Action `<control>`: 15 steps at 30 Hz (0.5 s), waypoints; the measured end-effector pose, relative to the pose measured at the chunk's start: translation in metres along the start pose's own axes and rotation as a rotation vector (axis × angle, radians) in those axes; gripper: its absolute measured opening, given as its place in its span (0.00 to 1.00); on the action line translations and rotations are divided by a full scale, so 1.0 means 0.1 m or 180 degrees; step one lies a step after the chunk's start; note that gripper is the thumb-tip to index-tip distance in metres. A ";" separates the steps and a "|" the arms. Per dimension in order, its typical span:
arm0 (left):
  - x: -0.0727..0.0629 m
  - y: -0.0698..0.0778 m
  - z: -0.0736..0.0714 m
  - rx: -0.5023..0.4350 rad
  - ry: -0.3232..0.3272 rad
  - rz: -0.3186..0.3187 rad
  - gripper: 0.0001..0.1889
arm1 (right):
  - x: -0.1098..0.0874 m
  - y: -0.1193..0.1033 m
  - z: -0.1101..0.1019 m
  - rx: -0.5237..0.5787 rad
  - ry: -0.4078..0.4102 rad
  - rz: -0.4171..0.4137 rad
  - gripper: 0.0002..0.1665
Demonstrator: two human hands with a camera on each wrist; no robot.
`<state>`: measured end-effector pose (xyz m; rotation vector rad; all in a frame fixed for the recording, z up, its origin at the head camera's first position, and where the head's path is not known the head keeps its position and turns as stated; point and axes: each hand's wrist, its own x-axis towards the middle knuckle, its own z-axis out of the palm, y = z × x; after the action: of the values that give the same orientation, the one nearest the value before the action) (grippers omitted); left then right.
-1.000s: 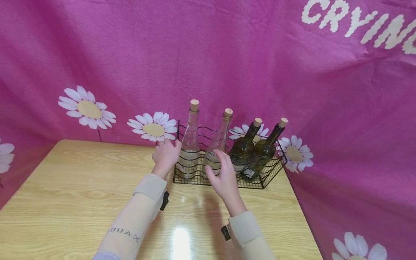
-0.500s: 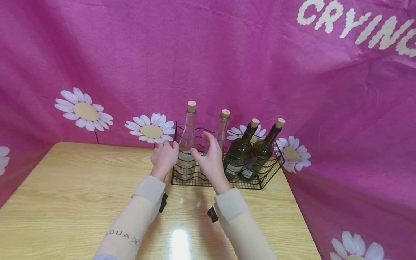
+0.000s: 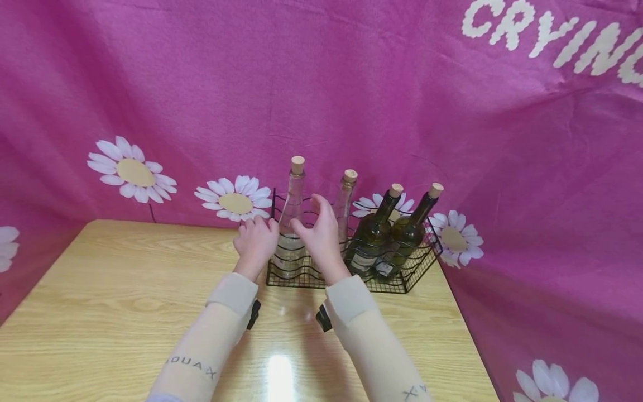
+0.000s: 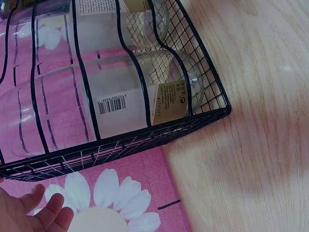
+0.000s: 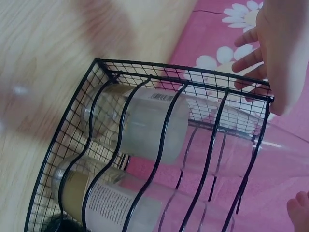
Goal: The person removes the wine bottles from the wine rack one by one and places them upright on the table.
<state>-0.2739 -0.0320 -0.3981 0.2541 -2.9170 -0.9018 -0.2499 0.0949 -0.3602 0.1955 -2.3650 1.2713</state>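
Observation:
At the left end of a black wire bottle rack [image 3: 291, 286], my left hand [image 3: 256, 240] is held with loosely bent fingers; in the right wrist view they reach along the outside of the end mesh, its thumb side by the top corner. Whether it touches the wire I cannot tell. My right hand [image 3: 322, 237] is in front of the rack, thumb and fingers spread apart, between two corked clear bottles. The left clear bottle [image 3: 289, 254] is close to its thumb. Behind the hand, the second clear bottle [image 3: 344, 209] is partly hidden.
Two corked dark green bottles [image 3: 369, 240] lean in the right part of the rack. The rack stands at the back of a wooden table [image 3: 150, 301]. Right behind it hangs a pink cloth [image 3: 201, 100] with white daisies.
My right hand has moved left and slightly up, from the front of the second clear bottle toward the left one. The left hand stays by the rack's end.

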 end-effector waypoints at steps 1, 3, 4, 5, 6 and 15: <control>0.00 0.00 0.00 0.0012 0.0009 0.0006 0.29 | 0.01 0.00 0.02 0.0015 0.0006 0.0012 0.36; 0.01 0.00 0.00 0.0018 0.0025 0.0018 0.28 | 0.02 0.00 0.05 0.0031 0.0011 0.0059 0.37; 0.01 0.00 0.01 0.0021 0.0036 0.0026 0.28 | 0.03 0.00 0.07 0.0041 0.0012 0.0085 0.37; 0.02 0.00 0.01 0.0016 0.0044 0.0030 0.28 | 0.03 0.00 0.08 0.0058 0.0016 0.0108 0.38; 0.02 0.00 0.01 0.0015 0.0055 0.0035 0.28 | 0.04 -0.01 0.10 0.0059 0.0021 0.0122 0.39; 0.01 -0.01 0.03 0.0050 0.0066 0.0030 0.26 | 0.12 -0.06 0.20 0.0115 -0.0105 0.0310 0.45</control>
<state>-0.2753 -0.0313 -0.4009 0.2492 -2.9048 -0.8702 -0.2646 0.0763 -0.3600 0.1146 -2.4068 1.3663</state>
